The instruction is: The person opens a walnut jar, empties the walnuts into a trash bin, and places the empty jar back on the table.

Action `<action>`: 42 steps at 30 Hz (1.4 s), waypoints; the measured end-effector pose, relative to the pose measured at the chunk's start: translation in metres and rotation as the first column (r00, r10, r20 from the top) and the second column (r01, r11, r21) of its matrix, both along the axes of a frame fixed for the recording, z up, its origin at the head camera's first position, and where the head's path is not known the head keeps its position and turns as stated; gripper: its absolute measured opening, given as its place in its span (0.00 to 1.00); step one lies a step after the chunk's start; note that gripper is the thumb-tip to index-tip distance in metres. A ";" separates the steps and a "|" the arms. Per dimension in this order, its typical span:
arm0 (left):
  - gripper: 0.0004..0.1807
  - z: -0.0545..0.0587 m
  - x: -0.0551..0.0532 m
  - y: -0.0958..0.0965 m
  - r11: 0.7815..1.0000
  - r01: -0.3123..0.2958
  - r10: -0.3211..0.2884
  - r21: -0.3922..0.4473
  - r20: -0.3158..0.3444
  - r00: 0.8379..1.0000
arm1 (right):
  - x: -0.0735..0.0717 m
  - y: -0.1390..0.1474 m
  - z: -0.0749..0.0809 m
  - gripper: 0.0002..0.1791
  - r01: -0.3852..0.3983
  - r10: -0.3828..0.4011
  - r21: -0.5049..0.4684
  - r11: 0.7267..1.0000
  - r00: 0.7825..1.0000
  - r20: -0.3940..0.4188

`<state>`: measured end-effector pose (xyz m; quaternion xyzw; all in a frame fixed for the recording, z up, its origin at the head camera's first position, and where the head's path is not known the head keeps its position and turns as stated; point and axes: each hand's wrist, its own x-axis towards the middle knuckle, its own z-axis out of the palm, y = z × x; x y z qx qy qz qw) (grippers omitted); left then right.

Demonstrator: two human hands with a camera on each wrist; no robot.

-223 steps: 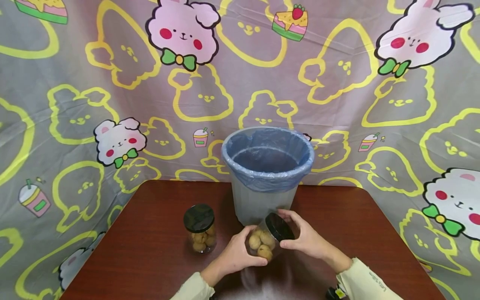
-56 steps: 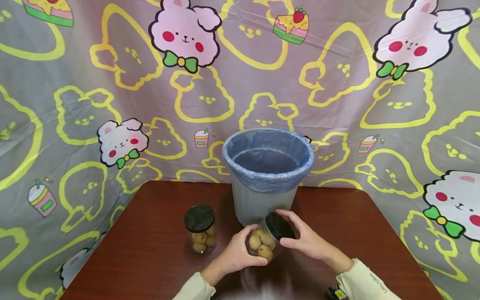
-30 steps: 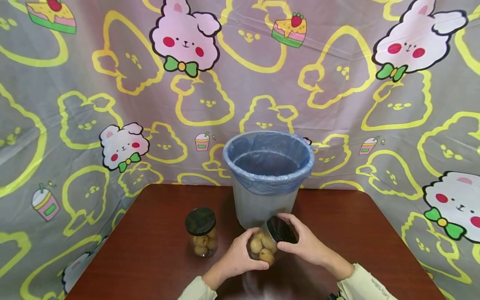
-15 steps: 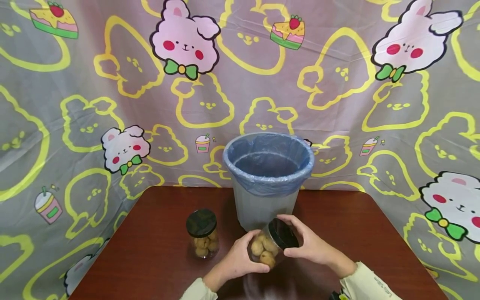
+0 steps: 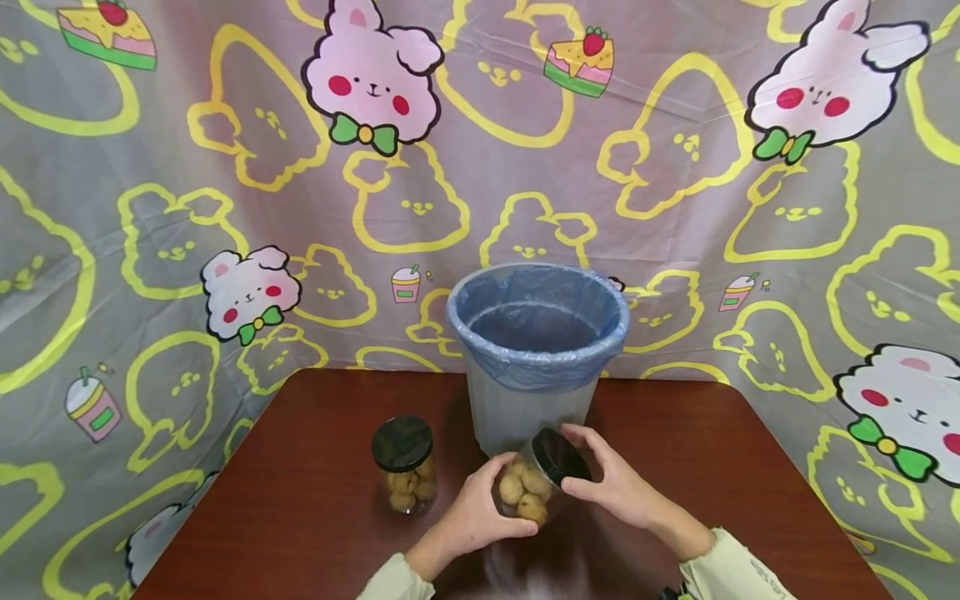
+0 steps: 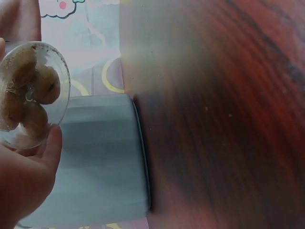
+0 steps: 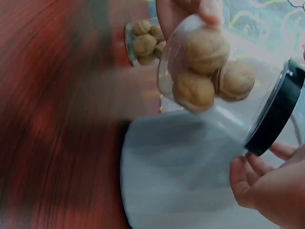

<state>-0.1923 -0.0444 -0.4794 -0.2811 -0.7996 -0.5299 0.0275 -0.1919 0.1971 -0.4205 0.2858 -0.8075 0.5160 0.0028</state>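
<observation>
A clear jar of walnuts (image 5: 531, 483) with a black lid (image 5: 561, 457) is held tilted in front of the bin, its lid end up and to the right. My left hand (image 5: 476, 512) grips the jar's body near the base, thumb on the near side. On the lid's rim lie the thumb and fingers of my right hand (image 5: 626, 483). In the right wrist view several walnuts (image 7: 207, 50) lie toward the jar's base, and the lid sits on its mouth. The left wrist view looks at the jar's round bottom (image 6: 29, 98).
A second lidded jar of walnuts (image 5: 405, 483) stands upright on the brown table (image 5: 315, 467), left of my left hand. Behind the held jar is a grey bin (image 5: 525, 408) lined with a blue bag (image 5: 536, 358). A cartoon-patterned cloth (image 5: 420, 208) hangs behind the table.
Both hands keep hold of the same tilted jar throughout. My right hand and the lid shift slightly back and forth, and the head view tilts a little. The second jar stays in place.
</observation>
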 end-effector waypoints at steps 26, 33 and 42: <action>0.44 0.000 0.000 0.000 0.997 0.073 -0.073 0.014 0.010 0.997 | -0.005 0.005 -0.001 0.39 -0.150 0.147 -0.068 0.986 0.988 -0.053; 0.43 0.016 0.008 0.000 0.997 0.077 -0.078 0.022 0.007 0.997 | -0.008 0.007 0.001 0.40 -0.262 0.255 -0.139 0.955 0.965 -0.060; 0.43 0.008 0.004 0.002 1.000 -0.005 0.005 0.011 -0.008 1.000 | -0.002 -0.002 -0.002 0.34 0.026 -0.024 0.032 0.999 0.998 -0.057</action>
